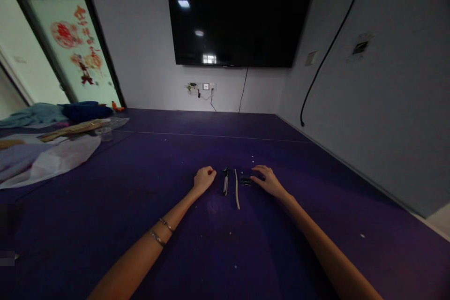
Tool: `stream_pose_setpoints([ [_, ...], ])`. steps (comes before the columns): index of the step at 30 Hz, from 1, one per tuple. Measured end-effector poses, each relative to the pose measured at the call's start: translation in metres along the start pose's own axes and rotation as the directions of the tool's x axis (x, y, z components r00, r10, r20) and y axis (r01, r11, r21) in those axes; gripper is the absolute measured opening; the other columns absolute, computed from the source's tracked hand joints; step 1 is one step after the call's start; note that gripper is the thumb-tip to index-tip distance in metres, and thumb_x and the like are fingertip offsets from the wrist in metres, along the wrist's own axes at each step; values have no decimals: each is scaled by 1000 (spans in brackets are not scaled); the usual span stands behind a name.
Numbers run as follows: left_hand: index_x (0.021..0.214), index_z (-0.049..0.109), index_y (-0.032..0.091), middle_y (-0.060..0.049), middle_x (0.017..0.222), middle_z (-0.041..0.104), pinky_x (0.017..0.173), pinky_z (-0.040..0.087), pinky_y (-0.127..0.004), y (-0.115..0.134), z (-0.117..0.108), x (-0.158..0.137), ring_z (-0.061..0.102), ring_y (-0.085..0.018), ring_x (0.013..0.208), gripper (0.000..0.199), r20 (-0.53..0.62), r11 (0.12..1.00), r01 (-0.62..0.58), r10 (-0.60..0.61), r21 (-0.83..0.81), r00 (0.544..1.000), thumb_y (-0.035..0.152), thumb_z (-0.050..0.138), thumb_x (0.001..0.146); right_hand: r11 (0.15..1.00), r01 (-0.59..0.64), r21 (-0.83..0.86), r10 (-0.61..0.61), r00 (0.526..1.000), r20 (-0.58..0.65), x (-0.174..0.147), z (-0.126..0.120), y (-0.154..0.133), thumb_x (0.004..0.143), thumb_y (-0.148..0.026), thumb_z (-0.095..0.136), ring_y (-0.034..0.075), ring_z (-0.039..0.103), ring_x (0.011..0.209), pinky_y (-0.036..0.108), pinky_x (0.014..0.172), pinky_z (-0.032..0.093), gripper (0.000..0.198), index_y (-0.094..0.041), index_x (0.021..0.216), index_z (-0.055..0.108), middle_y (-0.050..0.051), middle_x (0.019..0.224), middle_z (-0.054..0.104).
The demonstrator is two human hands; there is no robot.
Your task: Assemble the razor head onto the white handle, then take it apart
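Note:
My left hand (pixel 205 178) rests on the purple tabletop (pixel 176 225) with its fingers curled into a loose fist; nothing shows in it. Just right of it lies a slim tool with a dark head and a silver-and-black handle (pixel 225 183), apart from the hand. Beside that is a thin, slightly bent, pale cable-like strip (pixel 236 190). Some small dark pieces (pixel 245 181) lie between the strip and my right hand (pixel 267 181). That hand is open, thumb and fingers apart, its fingertips close to the dark pieces; whether they touch, I cannot tell.
Cloths (pixel 87 110), plastic sheeting (pixel 66 161) and a clear cup (pixel 105 134) lie at the left. Small white scraps dot the surface. Beyond it, a television (pixel 242 14) hangs above wall sockets (pixel 206 86), and a black cable (pixel 326 51) hangs at the right.

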State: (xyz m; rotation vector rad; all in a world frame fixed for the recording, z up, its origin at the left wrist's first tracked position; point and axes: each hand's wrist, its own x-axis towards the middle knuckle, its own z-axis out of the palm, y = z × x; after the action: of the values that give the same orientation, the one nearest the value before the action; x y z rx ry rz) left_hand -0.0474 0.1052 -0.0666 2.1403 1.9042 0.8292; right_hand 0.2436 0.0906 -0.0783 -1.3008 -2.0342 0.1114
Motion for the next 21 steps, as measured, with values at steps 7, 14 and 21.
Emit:
stream_pose_setpoints([
  [7,95,63,19,-5,95,65,80,43,-27,-24,-22,13,58,-17,91,24,-53,994,-89,92,59,994,25,42,83,962,-86,-261,96,995,28,-25,-19,39,86,-36,43,29,41,122,46,97,38,36,-19,111,63,13,130,51],
  [14,126,49,18,-16,140,37,101,21,-56,-54,-29,18,27,-37,130,45,16,964,-68,66,258,998,35,42,85,943,-159,-294,191,978,84,-34,-24,44,88,-39,38,28,44,122,47,98,37,42,-18,119,58,13,131,51],
  [21,132,44,23,-13,141,38,102,21,-55,-59,-27,17,27,-34,132,48,128,937,-82,41,340,991,41,31,90,948,-141,-287,170,982,81,-33,-25,40,88,-34,39,27,45,122,45,101,36,42,-15,119,58,14,130,51],
])
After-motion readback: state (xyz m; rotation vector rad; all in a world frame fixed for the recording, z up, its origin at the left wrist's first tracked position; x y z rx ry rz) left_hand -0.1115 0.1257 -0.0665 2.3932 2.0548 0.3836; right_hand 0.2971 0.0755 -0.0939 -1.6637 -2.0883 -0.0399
